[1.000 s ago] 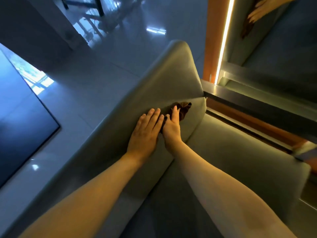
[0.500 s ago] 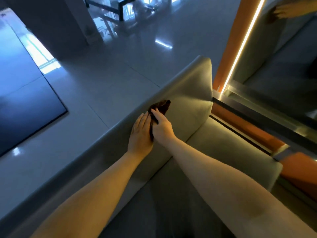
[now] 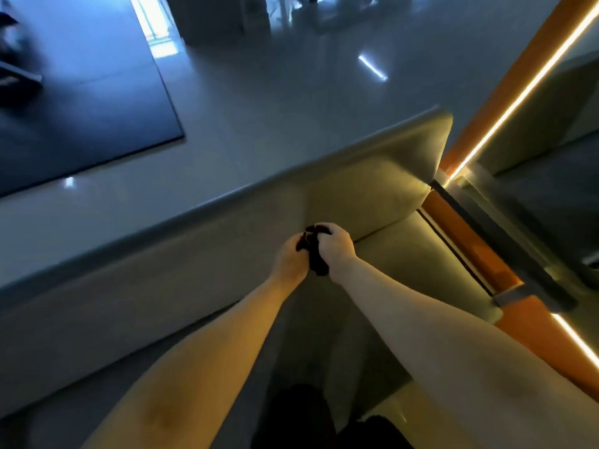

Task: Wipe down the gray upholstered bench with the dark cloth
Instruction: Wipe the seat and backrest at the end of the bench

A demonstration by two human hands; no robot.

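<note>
The gray upholstered bench [image 3: 372, 186] runs diagonally across the view, its backrest rising at the left and its seat [image 3: 418, 260] lying to the right. The dark cloth [image 3: 315, 257] is bunched between both hands, just in front of the backrest above the seat. My left hand [image 3: 288, 260] grips the cloth from the left with curled fingers. My right hand [image 3: 335, 246] is closed over it from the right. Most of the cloth is hidden inside the hands.
A glossy gray tiled floor [image 3: 259, 92] lies beyond the backrest, with a dark mat [image 3: 81, 102] at the upper left. An orange panel with a lit strip [image 3: 505, 108] and a dark metal rail [image 3: 518, 247] border the bench on the right. Dark clothing [image 3: 301, 416] shows at the bottom.
Both hands have come off the top edge of the backrest and drawn back toward the seat. The cloth went from pressed flat under the right hand to bunched between both.
</note>
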